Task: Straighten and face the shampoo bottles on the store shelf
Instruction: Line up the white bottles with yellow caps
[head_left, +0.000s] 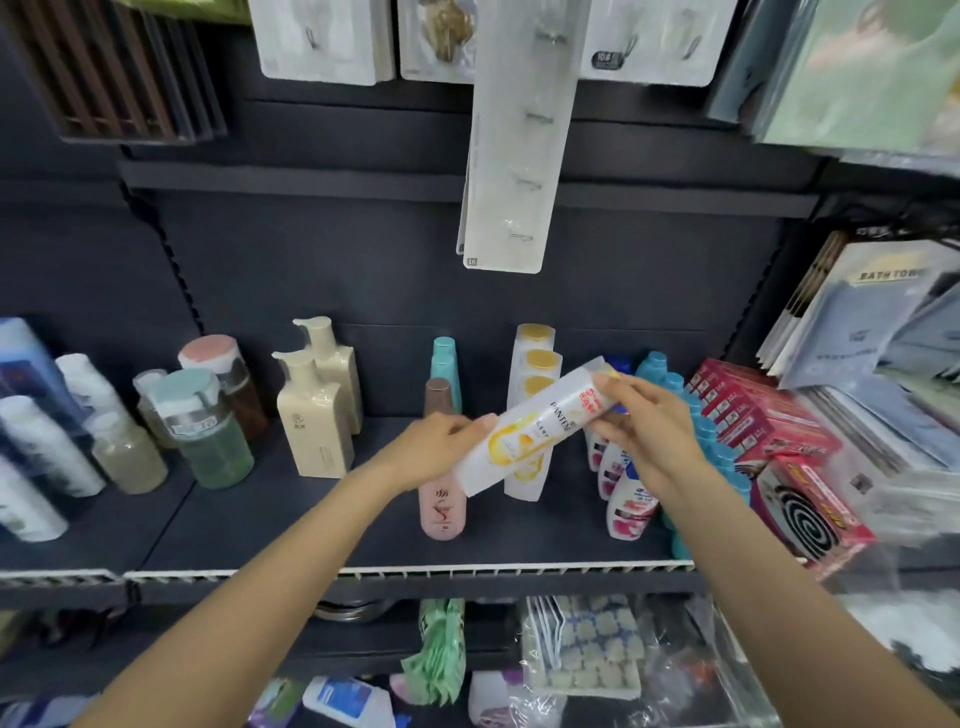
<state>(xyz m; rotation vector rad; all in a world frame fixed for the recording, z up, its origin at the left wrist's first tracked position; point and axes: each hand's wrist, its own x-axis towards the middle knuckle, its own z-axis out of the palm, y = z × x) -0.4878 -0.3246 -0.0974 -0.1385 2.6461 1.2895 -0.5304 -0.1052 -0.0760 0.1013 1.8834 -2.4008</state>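
Nearest: shelf edge (467, 571), pale ribbed price rail on a dark, matte metal deck.

Above the deck, at mid-shelf: white Pantene bottle (540, 426), held off the shelf between both hands, tilted with cap end up and to the right, base down and to the left. Left hand (441, 447) curled round the lower body near the base. Right hand (649, 421) pinching the upper part near the cap, thumb on the front face. Both hands closed on the bottle; neither free.

Handling, as judged: rigid moulded plastic, smooth and glossy, flattened oval section, yellow swirl print. Likely moderate weight if full, mass low in the body. Slick film label; slip possible under a light pinch. Not fragile. Best hold across the broad faces at mid-body, not at the cap.

Just behind and below: pink bottle (442, 512), upright, brown cap, glossy. Beside it, a row of white gold-capped bottles (535, 374), one behind another, matching the held one. To the right, small white bottles with red labels (628, 506), then blue-capped bottles (675, 387).

Further left: cream pump bottles (317, 415), square-shouldered, satin finish; clear jars (208, 431) with coloured contents.

Rear: dark back panel (363, 260); hanging hook card (514, 135), clear blister on white card.
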